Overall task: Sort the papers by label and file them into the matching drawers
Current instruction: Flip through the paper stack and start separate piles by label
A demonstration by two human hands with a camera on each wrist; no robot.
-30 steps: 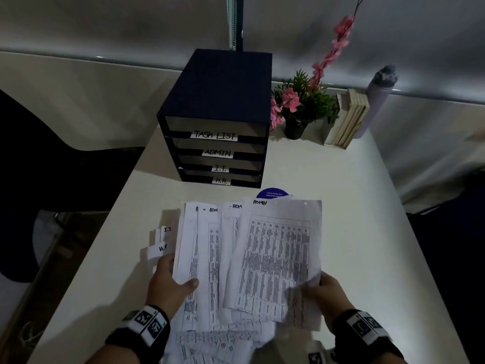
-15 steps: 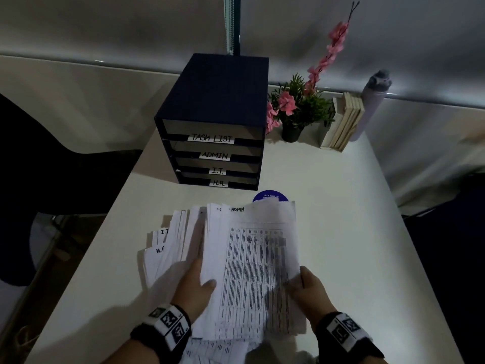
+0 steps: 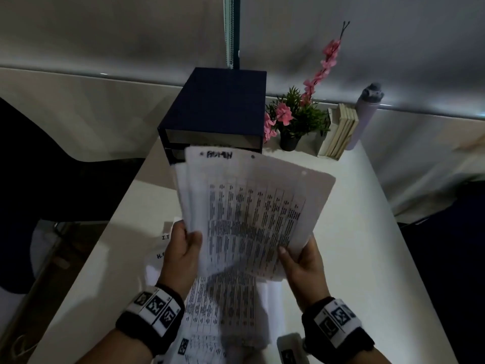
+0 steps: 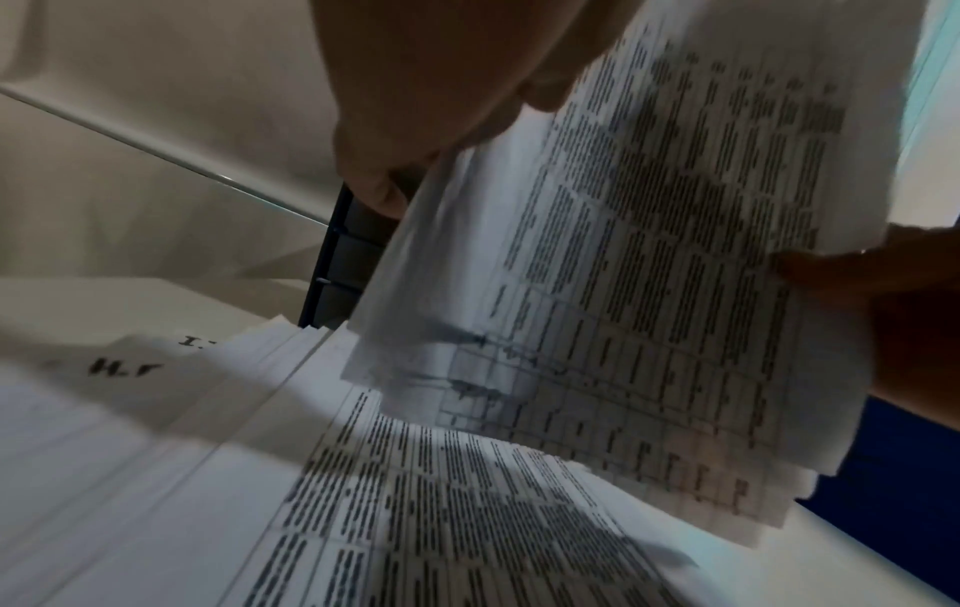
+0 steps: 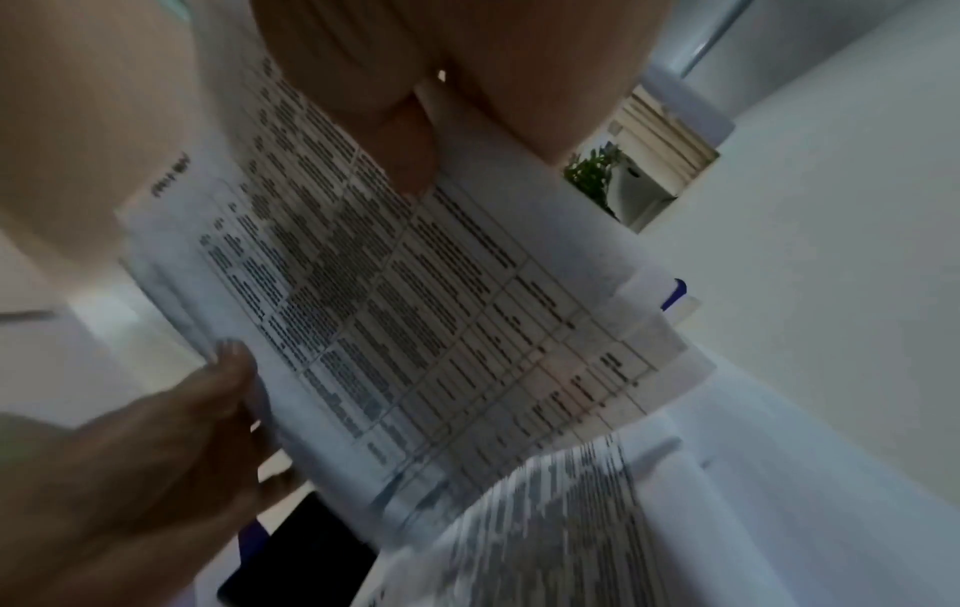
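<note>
- I have both hands on the ADMIN stack (image 3: 252, 216), lifted off the table (image 3: 367, 232) and tilted up toward me; its top sheet is a printed grid with "ADMIN" handwritten at the top.
- My left hand (image 3: 183, 256) grips the stack's lower left edge, thumb on the front and fingers curled behind.
- My right hand (image 3: 301, 261) pinches the lower right corner, thumb on the print.
- The raised stack hides most of the dark blue drawer unit (image 3: 217, 106); only its top and upper drawer fronts show, and I cannot read the labels.
- More papers (image 3: 225, 311) lie flat on the table under my wrists; at the left, sheets marked "I.T" (image 3: 165, 237) and "H." (image 3: 160, 256) peek out beside my left hand.
- Behind the unit's right side stand a potted plant with pink flowers (image 3: 296, 119), a row of books (image 3: 341, 130) and a grey bottle (image 3: 366, 114).
- The right wrist view shows a blue edge (image 5: 675, 293) past the sheets; I cannot tell what it is.
</note>
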